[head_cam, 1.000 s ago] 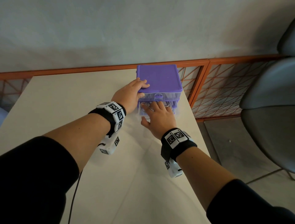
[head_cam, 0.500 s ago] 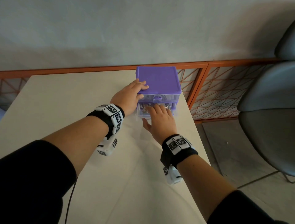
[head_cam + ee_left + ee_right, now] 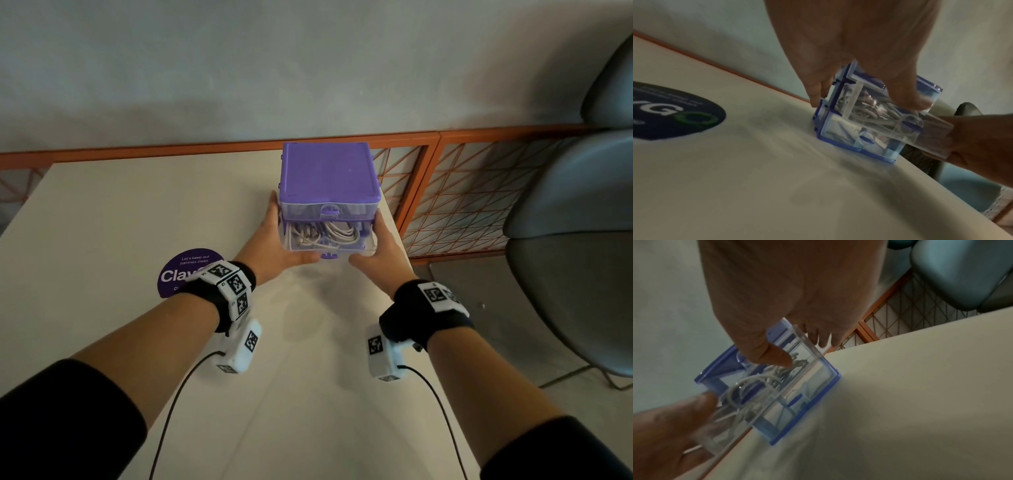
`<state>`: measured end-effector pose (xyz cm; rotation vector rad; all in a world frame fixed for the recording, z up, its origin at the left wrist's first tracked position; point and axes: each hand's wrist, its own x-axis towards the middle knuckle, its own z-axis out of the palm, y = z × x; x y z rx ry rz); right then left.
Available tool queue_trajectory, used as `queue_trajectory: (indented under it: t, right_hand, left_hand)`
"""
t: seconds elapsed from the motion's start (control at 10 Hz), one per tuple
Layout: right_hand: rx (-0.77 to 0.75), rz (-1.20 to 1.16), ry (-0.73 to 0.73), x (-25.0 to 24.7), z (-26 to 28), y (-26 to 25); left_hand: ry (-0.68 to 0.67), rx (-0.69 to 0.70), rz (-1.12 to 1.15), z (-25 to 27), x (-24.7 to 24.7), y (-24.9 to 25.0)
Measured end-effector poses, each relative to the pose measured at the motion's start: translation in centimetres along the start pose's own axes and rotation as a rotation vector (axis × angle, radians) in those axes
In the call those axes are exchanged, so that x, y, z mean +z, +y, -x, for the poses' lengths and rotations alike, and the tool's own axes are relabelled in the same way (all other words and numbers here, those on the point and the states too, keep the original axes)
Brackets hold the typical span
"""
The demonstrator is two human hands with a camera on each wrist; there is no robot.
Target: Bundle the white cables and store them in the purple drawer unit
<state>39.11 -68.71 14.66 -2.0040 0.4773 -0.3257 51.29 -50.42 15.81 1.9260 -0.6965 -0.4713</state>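
Spreading across most of the head view is a pale table (image 3: 120, 212), with a grey wall behind it, an orange wire-mesh railing (image 3: 455, 192) along its far and right edges, and a grey chair (image 3: 575, 246) off to the right. A round purple sticker (image 3: 178, 274) with white lettering lies on the tabletop near the left wrist. The purple drawer unit (image 3: 330, 174) stands at the table's far right edge, its upper drawer closed and its clear middle drawer (image 3: 330, 251) pulled partway out toward the person. The left hand (image 3: 274, 246) lies flat along the left side of the unit and drawer, fingers straight, thumb stretched under the drawer's front edge. The right hand (image 3: 383, 248) mirrors it on the right side, fingers straight against the drawer wall (the wrist views, though blurred, show both thumbs touching the clear front). Neither hand curls around anything; the open palms simply press the drawer between them. Inside the drawer the white cables (image 3: 325, 234) lie in loose coils, filling most of it. Both wrists wear black straps carrying white camera blocks with square printed markers.
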Motion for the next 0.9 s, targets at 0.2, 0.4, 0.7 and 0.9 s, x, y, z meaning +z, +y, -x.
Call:
queue_trajectory:
  t: [0.2, 0.4, 0.7, 0.9]
  right_hand:
    - [0.026, -0.057, 0.061, 0.1, -0.6, 0.3]
    - [0.125, -0.032, 0.252, 0.6, -2.0, 0.5]
    - [0.189, 0.033, 0.263, 0.9, -2.6, -0.7]
    - [0.217, 0.063, 0.19, 0.2, -0.7, -1.4]
  left_hand:
    - [0.152, -0.042, -0.016, -0.5, 0.2, 0.0]
    - [0.287, -0.067, -0.094, -1.0, 0.2, 0.3]
    - [0.295, -0.109, -0.157, -1.0, -0.4, 0.8]
    - [0.204, -0.158, -0.267, 0.8, -0.4, 0.7]
